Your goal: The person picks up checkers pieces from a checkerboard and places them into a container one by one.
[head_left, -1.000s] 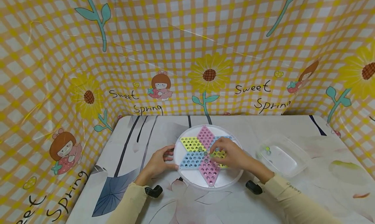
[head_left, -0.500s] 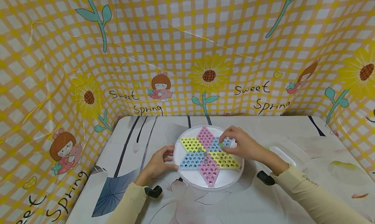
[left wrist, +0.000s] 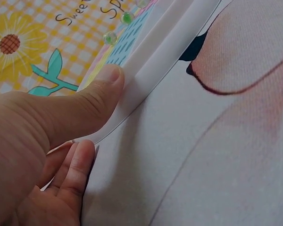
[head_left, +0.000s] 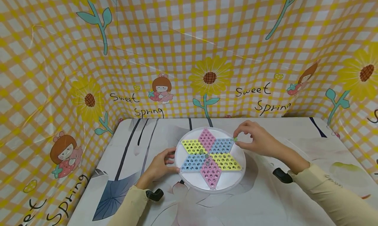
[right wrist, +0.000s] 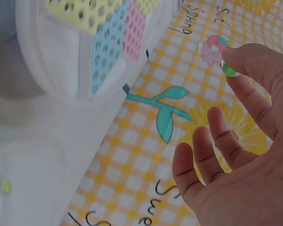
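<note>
Through the head camera I see a white round game board (head_left: 196, 180) lying at the middle of a table (head_left: 141, 213), its face patterned with a six-pointed star in pink, yellow and blue, dotted with small holes. The left hand (head_left: 160, 163) holds the board's left side: the thumb lies over the rim, and the other fingers, loosely bent, sit along the outer edge. The right hand (head_left: 257, 139) is at the far right of the board, its thumb and index finger narrowed in a pinch on a small green-and-clear marble (head_left: 235, 139), while the remaining three fingers are loosely bent and spread. From the head view, this marble appears right by the outer tip of the far right blue section; I cannot tell whether it touches the board. Three glassy marbles (head_left: 207, 163) sit close together around the star's centre. My right wrist view adds a clear plastic box (right wrist: 62, 150), with a few blurred marbles (right wrist: 5, 187) inside; it is to the right of the board. Cream sleeves (head_left: 333, 190) cover both forearms, and a small black device (head_left: 155, 194) sits at each wrist. Pale floral printing covers the table. Beyond it, and on both sides, hangs yellow checked fabric (head_left: 189, 42) with sunflowers, cartoon girls and the words "Sweet Spring".
</note>
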Motion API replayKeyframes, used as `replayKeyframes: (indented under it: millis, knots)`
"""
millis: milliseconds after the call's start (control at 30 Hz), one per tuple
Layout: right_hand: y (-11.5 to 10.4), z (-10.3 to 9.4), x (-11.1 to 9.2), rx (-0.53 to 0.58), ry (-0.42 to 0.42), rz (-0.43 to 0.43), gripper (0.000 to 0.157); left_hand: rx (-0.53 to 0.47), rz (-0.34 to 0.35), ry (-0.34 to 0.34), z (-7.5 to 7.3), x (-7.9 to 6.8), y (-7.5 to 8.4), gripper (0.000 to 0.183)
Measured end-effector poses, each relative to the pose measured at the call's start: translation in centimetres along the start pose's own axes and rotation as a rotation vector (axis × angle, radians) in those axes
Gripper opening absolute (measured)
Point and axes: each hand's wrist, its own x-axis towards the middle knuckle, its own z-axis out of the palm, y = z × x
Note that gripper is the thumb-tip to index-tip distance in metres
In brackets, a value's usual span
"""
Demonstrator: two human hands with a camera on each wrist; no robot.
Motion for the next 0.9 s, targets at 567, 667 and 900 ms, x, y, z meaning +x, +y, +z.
replayKeyframes:
  millis: [567, 667, 900]
  knots:
    - [2.0, -2.4, -1.5, -0.065, 0.101, -0.052, 0.023, 0.012, 0.028, -0.010, 0.0, 0.0, -0.1, 0.087]
    - [2.3, -2.5, -1.9, -0.082, 0.134, -0.073, 0.025, 0.018, 0.024, -0.013, 0.0, 0.0, -0.2, 0.087]
    - [3.7, -2.8, -3.3, -0.105, 0.195, -0.053, 0.027, 0.028, 0.023, -0.019, 0.1, 0.1, -0.5, 0.088]
